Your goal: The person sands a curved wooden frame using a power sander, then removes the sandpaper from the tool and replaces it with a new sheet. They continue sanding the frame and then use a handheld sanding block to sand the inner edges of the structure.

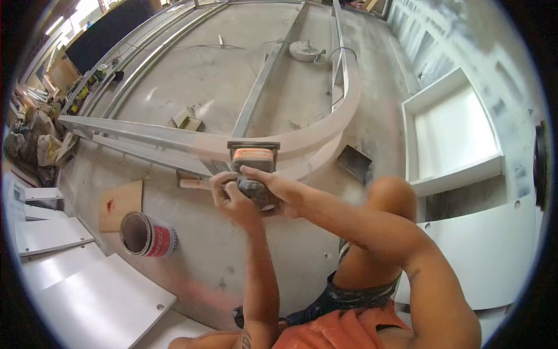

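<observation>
A dusty orange-and-black power sander (253,156) is held in both my hands, its flat pad lying over the rounded corner of a large frame (308,139). My left hand (231,200) closes round the left side of the sander's body. From the right, my right hand (278,191) wraps its grip with the thumb on top; its lower fingers are partly hidden. Pale filler or primer coats the frame's curved front rail, while its long bars (270,72) look like bare metal. Below the rail, near my left hand, a pale stick-like piece (195,184) pokes out.
An open paint can (164,239) stands at the left beside a wooden board (121,205). White panels (107,302) lie at lower left. A white box-shaped frame (456,177) is at right, a dark block (354,161) near the curve. A round coiled item (305,52) lies inside the frame.
</observation>
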A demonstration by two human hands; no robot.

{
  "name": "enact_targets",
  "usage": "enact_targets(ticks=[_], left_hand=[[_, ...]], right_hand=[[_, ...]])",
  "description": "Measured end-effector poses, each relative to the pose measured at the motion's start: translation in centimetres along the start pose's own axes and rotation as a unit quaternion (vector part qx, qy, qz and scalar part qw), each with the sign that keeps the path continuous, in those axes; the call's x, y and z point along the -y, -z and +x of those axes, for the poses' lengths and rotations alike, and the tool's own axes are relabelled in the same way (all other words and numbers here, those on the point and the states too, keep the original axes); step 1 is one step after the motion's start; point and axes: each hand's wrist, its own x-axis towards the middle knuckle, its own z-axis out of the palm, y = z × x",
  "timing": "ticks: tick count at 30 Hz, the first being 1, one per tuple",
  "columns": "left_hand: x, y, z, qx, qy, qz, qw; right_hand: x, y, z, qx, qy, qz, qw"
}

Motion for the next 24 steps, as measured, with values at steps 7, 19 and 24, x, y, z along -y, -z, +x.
enact_targets(ticks=[7,19,24], left_hand=[[3.5,-5.2,-8.5,-0.007,-0.037,-0.034,0.999],[4.3,-14.0,-16.2,0.002,0.12,-0.192,0.974],[4.7,-11.1,-14.6,0.0,0.149,-0.202,0.968]], right_hand=[[-0.6,7.6,-2.8,-0.076,0.034,-0.055,0.995],[2.5,15.9,-6.7,-0.183,0.044,-0.159,0.969],[1.5,13.3,-5.3,-0.193,0.009,-0.177,0.965]])
